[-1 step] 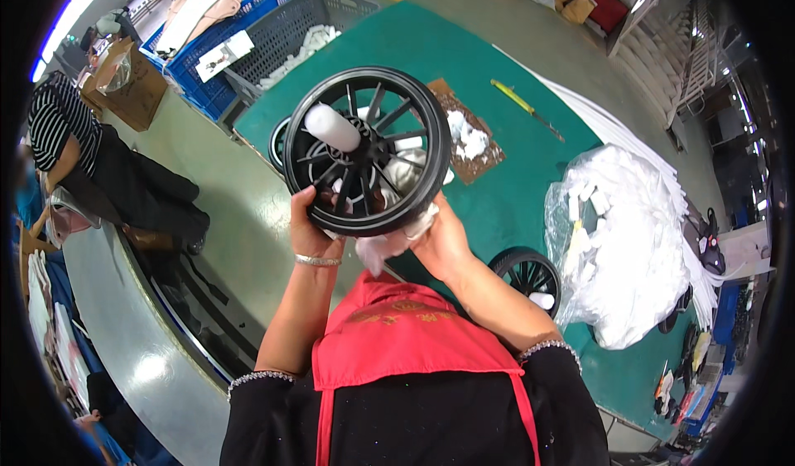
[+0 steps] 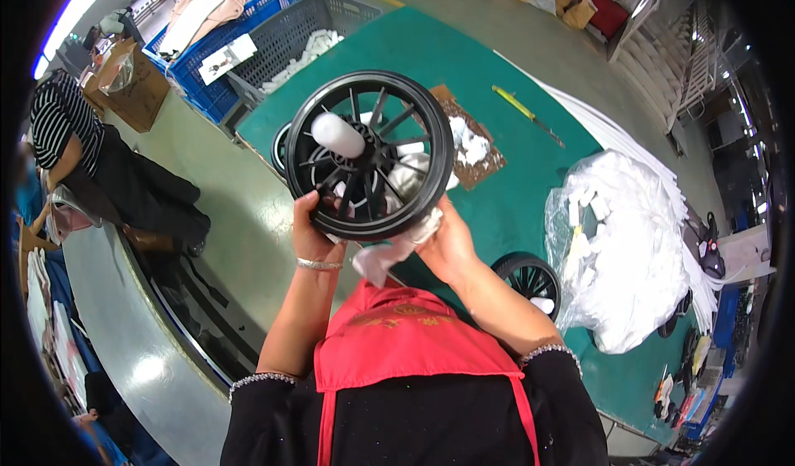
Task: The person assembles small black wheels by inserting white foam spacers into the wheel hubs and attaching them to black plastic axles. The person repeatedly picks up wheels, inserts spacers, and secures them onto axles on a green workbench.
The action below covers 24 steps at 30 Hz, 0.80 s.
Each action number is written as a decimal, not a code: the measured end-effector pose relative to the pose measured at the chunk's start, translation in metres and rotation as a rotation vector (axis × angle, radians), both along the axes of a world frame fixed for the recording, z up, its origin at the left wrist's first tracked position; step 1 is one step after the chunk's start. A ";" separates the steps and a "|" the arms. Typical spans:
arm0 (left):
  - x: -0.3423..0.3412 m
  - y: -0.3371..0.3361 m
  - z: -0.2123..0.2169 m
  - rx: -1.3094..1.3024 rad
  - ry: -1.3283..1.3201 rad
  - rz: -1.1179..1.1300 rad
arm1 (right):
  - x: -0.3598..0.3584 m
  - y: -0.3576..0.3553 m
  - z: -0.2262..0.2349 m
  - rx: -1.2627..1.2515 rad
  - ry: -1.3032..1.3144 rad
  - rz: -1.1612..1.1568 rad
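A black spoked wheel (image 2: 374,153) is held up above the green table, its face tilted toward me. A white cylindrical sleeve (image 2: 338,136) sticks out from its hub. My left hand (image 2: 315,236) grips the lower left of the rim, thumb on the front and the other fingers behind. At the lower right, my right hand (image 2: 449,241) presses a crumpled whitish cloth (image 2: 381,259) to the rim; part of the cloth hangs below the wheel. Most of the right fingers are hidden behind the wheel and cloth.
On the green table (image 2: 397,44) lie brown cardboard (image 2: 483,165) with white scraps, a yellow-green cutter (image 2: 517,103) and a clear bag (image 2: 633,259) of white pieces. Another wheel (image 2: 527,282) lies near my right forearm. Crates (image 2: 327,11) stand far left; a person (image 2: 124,160) is at left.
The hanging end of the cloth has swung slightly and looks more spread out below the wheel. Wheel and hands sit a touch lower in the picture.
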<state>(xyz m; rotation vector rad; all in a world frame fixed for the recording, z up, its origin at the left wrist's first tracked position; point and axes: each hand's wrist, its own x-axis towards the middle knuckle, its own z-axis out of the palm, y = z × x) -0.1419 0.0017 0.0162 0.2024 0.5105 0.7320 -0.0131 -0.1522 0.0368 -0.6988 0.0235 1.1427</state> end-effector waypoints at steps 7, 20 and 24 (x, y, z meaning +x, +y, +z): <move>-0.012 0.009 -0.014 0.255 -0.223 -0.079 | 0.040 -0.012 0.041 0.107 -0.228 -0.267; -0.028 -0.005 -0.047 0.284 0.118 -0.448 | 0.110 -0.192 0.040 -0.473 -0.820 -0.803; -0.026 -0.016 -0.085 0.207 0.311 -0.541 | 0.130 -0.245 0.049 -0.901 -0.948 -0.807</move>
